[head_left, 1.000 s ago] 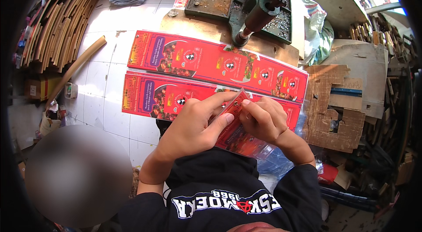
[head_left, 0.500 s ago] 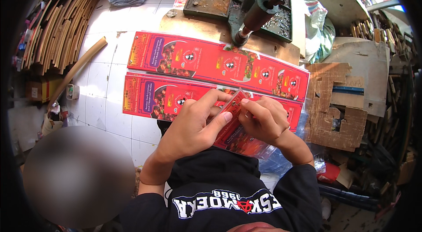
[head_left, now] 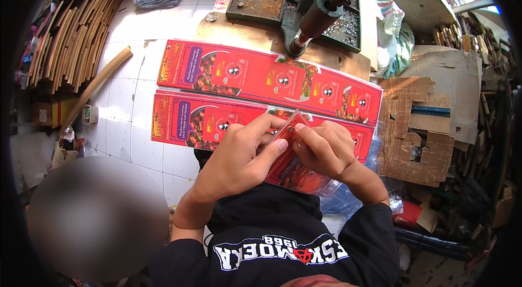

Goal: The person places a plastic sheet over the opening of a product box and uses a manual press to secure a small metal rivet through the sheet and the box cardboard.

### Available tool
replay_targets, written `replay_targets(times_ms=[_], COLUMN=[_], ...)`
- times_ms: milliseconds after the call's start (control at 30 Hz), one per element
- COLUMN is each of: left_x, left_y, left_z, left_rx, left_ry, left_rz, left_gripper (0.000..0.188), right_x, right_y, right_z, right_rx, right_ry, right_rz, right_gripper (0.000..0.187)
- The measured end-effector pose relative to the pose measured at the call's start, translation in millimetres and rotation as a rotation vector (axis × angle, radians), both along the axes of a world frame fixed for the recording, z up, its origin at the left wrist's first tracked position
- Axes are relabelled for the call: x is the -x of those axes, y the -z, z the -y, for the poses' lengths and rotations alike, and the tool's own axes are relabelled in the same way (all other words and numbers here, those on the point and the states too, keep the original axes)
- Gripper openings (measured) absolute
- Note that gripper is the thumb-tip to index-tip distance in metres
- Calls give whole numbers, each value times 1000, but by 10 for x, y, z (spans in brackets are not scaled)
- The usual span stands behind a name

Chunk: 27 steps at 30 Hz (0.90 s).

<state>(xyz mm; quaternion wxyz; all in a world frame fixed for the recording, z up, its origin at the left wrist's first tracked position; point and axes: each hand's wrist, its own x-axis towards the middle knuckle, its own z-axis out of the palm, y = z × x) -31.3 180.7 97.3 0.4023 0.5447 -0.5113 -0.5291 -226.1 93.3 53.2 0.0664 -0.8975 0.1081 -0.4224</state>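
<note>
Close to my body, a glossy red printed sheet in clear plastic (head_left: 296,174) is held up at a tilt. My left hand (head_left: 239,151) grips its upper edge between thumb and fingers. The fingers of my right hand (head_left: 329,151) are bent and pinched at the sheet's top corner, beside a small dark spot; whether a tiny part sits between them cannot be made out. Beyond my hands lie two rows of similar long red printed sheets, a far one (head_left: 255,78) and a near one (head_left: 182,124), the near one partly hidden by my hands.
A green hand press (head_left: 312,20) stands on a wooden board behind the sheets, with trays of small metal bits (head_left: 258,1) beside it. Cut cardboard (head_left: 402,145) lies at the right. Stacked wooden strips (head_left: 81,26) fill the far left; a blurred round shape (head_left: 98,219) covers the lower left.
My right fingers have shifted slightly at the sheet's corner, baring a small dark spot there. My left hand and the sheet stay nearly still.
</note>
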Motion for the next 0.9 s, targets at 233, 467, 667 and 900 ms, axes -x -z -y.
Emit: replay_targets(times_ms=[233,467,667,900], left_x=[17,-15,0,-41], left_y=[42,101,135,160], left_z=[-6,11,2,7], left_rx=[56,22,14,-15], left_ry=[-4,-5,-27,-8], left_rz=[-32,23,-53,-42], left_gripper=[22,29,34,31], right_x=[21,-31,-88,-119], right_y=[-28,-18,34,-45], right_z=[-23,-33,-72,-137], right_rx=[42,55,-39,-394], right_ry=[4,47,88,122], right_rz=[-100,-151,-16,62], right_gripper=[41,36,29,23])
